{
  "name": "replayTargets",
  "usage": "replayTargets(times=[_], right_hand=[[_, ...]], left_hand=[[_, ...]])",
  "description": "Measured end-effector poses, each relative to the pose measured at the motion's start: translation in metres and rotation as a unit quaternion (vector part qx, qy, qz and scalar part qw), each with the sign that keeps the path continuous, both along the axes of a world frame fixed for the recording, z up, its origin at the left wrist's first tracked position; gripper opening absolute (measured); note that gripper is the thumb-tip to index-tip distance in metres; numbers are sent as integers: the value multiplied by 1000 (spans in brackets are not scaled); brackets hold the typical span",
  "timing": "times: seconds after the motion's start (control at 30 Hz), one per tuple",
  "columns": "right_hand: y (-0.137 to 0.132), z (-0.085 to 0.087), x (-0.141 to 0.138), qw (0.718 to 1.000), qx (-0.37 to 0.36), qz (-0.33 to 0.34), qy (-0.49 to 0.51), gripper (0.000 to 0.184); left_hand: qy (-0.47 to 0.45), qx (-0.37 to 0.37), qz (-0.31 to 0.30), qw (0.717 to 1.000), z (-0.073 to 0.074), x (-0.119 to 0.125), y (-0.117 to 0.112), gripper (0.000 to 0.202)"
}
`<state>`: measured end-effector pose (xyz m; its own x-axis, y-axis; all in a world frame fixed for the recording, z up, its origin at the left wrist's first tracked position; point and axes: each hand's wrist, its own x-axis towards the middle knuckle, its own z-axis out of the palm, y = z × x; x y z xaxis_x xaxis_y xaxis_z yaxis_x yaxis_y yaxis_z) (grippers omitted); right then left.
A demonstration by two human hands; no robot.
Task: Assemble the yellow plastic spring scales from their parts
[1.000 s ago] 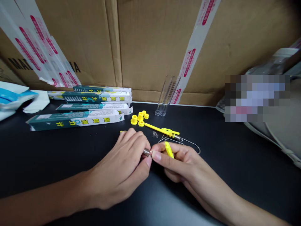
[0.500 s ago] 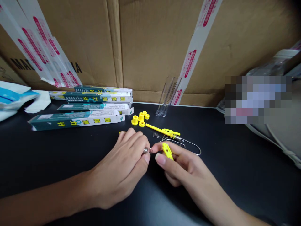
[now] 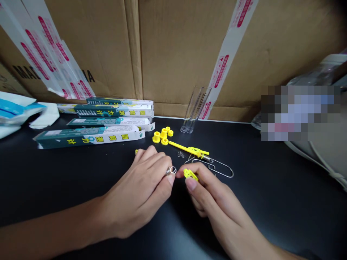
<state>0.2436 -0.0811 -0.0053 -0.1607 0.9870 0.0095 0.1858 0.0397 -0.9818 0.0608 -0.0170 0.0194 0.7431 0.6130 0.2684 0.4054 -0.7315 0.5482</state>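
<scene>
My left hand point(image 3: 146, 191) is closed around a metal spring point(image 3: 170, 170), whose looped end sticks out between thumb and forefinger. A bit of yellow shows past its far side; the rest is hidden under the fingers. Between the thumb and fingers of my right hand point(image 3: 211, 191) is a small yellow plastic piece with a hole point(image 3: 191, 174). The right fingertip is close to the spring's loop. Just beyond the hands lie a yellow rod with a spring point(image 3: 187, 148), metal wire hooks point(image 3: 225, 170) and a small heap of tiny metal parts point(image 3: 181, 154).
Several yellow caps and rings point(image 3: 163, 133) sit behind my left hand. Two clear tubes point(image 3: 189, 119) stand near the cardboard box point(image 3: 176, 54). Several printed narrow boxes point(image 3: 89, 137) lie at the left, beside a white and blue packet point(image 3: 18, 108). A beige bag point(image 3: 320, 155) is at the right.
The spring's end loop has turned to face the camera more. My right hand has tilted the yellow piece flatter and shifted slightly. The left hand keeps its grip.
</scene>
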Motion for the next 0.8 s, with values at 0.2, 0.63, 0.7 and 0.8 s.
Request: replayTargets(times=[0.2,0.63,0.7,0.8], right_hand=[[1,8,-2,999,24,12,-34,25],[-4,18,-4,992,88,43,-82,18],[-4,19,-5,991,99,31,-84,18],[-5,19,-6,990,116,12,-83,19]], left_hand=[[-5,11,-6,1000,0,-1,0,27],[-30,13,-17,999,2,-3,0,28],[-27,16,-19,999,3,-2,0,28],[-29,16,-18,999,3,-2,-1,28]])
